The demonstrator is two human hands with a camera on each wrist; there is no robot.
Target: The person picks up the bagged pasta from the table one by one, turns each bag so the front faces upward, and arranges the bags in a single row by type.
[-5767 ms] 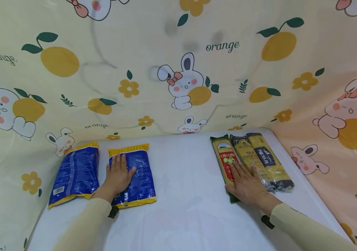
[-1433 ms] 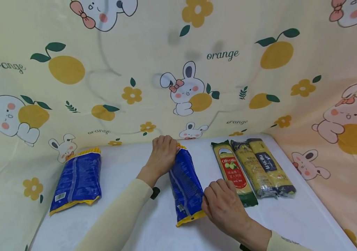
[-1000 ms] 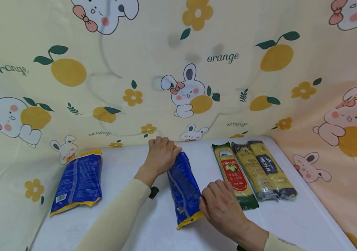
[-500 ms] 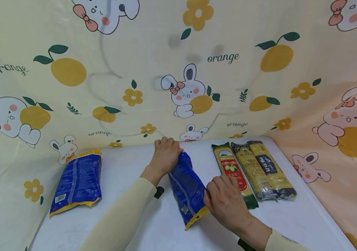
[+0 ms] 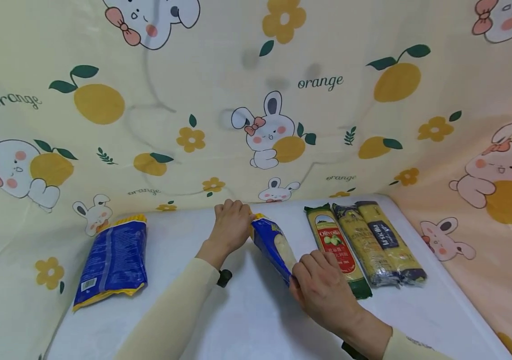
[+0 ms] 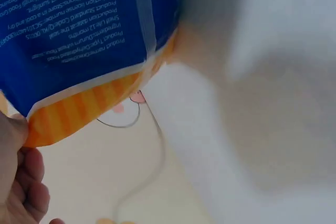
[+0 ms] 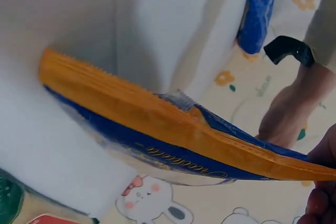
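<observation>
A blue and yellow pasta bag point(image 5: 270, 245) hangs tilted above the table between both hands, its clear window with pale contents facing up. My left hand point(image 5: 232, 225) pinches its far yellow end at a corner; in the left wrist view the thumb point(image 6: 13, 129) presses that corner. My right hand point(image 5: 325, 292) pinches the near end, fingers curled. The right wrist view shows the near yellow seal point(image 7: 131, 108) edge-on, its corner between thumb and fingers. A second blue pasta bag point(image 5: 112, 260) lies back side up at the left.
Right of the hands lie a green-ended spaghetti packet point(image 5: 330, 235) with a red label and two gold pasta packets, one point(image 5: 361, 242) beside the other point(image 5: 388, 240). Behind the white table point(image 5: 247, 320) rises a printed cloth point(image 5: 211, 70).
Seconds ago both hands lay flat on packets; the bag then came to the middle, gripped at both ends. In the last half second its printed back turned away and its windowed front came up.
</observation>
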